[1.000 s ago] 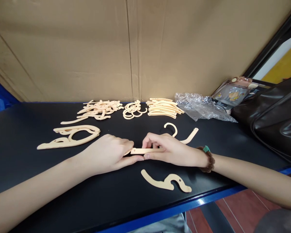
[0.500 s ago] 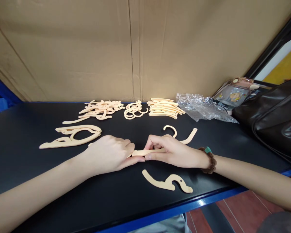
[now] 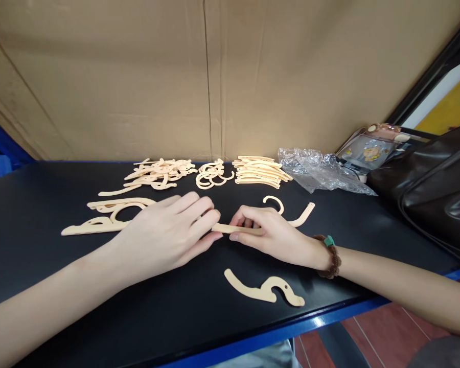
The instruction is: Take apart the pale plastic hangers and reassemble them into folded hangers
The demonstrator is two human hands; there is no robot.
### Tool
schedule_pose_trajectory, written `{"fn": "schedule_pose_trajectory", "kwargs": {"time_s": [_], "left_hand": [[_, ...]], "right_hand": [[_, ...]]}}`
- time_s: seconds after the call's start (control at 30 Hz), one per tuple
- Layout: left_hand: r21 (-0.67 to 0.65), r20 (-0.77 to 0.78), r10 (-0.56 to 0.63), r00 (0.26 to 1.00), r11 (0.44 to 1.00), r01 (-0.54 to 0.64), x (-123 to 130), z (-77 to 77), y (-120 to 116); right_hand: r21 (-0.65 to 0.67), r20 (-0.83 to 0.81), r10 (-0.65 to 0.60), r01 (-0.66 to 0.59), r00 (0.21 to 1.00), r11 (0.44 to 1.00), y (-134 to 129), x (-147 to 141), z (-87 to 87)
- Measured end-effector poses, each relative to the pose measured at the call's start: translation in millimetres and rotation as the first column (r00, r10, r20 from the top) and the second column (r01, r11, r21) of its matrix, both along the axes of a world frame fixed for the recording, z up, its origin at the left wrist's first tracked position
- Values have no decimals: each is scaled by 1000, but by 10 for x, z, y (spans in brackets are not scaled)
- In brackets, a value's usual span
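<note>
A slim beige hanger piece (image 3: 239, 229) is held just above the black table, stretched between both hands. My left hand (image 3: 176, 230) pinches its left end, and the fingers hide whatever lies inside the grip. Thumb and fingertips of my right hand (image 3: 276, 232) close on the same piece from the right. Below the hands lies a curved beige hanger arm (image 3: 253, 291). Just beyond my right hand are a beige hook (image 3: 278, 202) and another curved arm (image 3: 304, 217), partly covered by the hand. Folded hanger assemblies (image 3: 95, 225) rest left of my left hand, which overlaps them.
At the back of the black table (image 3: 42, 204) are a pile of curved arms (image 3: 161, 171), a group of hooks (image 3: 212, 174) and a stack of bars (image 3: 258, 171). Clear plastic bags (image 3: 322, 171) and a dark bag (image 3: 425, 189) sit right. Cardboard (image 3: 138, 76) stands behind.
My left hand has turned and risen slightly, its fingers more extended over the piece's left end. The held piece has lifted and tilted a little. The hook and arm beyond have shifted slightly right.
</note>
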State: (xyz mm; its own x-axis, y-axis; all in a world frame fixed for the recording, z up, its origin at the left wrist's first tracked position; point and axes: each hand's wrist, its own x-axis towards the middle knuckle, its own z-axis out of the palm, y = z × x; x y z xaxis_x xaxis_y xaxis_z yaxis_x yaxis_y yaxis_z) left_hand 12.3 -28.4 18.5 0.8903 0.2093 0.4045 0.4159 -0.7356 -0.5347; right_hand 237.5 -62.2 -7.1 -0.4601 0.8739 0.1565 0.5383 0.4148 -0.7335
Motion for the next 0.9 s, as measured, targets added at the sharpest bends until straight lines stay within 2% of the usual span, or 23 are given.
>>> {"fn": "schedule_pose_trajectory", "kwargs": {"time_s": [0.1, 0.2, 0.3, 0.4, 0.6, 0.7, 0.9], "left_hand": [[-76, -28, 14, 999, 997, -16, -3, -56, -39], [-160, -45, 84, 995, 983, -90, -7, -131, -32], [-174, -52, 194, 980, 964, -200, -9, -163, 5], [-192, -65, 255, 965, 945, -263, -17, -165, 48], [-309, -92, 200, 976, 925, -219, -43, -226, 126], [-357, -89, 177, 980, 913, -198, -40, -250, 137], [-419, -73, 188, 979, 885, -201, -32, -228, 103]], "right_hand": [[52, 64, -55, 52, 996, 997, 20, 0, -3], [138, 101, -81, 66, 992, 988, 42, 10, -20], [187, 120, -86, 62, 989, 980, 58, 24, -50], [210, 126, -69, 41, 990, 977, 65, 31, -72], [226, 217, -43, -7, 975, 974, 60, 22, -50], [232, 205, -35, -14, 978, 973, 50, 20, -34], [300, 181, -106, 48, 978, 953, 54, 30, -38]]}}
